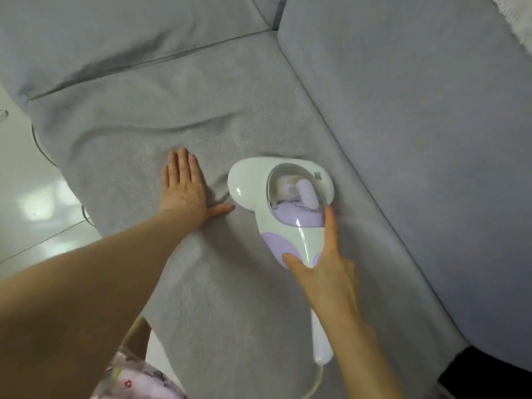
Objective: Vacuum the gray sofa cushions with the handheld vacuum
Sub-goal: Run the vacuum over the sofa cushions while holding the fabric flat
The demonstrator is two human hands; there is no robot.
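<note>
The white and lilac handheld vacuum (276, 194) rests head-down on the gray seat cushion (236, 298), with its clear dust cup facing up. My right hand (322, 266) wraps its handle, thumb on the lilac side and index finger stretched along the body. Its white tail and cord (319, 352) trail toward me. My left hand (184, 188) lies flat, fingers spread, pressing the cushion fabric just left of the vacuum head. Creases run through the fabric around that hand.
Gray back cushions (417, 133) rise to the right and at the far side (115, 36). A glossy white floor (31, 203) lies left of the sofa edge. A floral-patterned cloth (138, 381) shows at the bottom, a dark object (489, 372) at bottom right.
</note>
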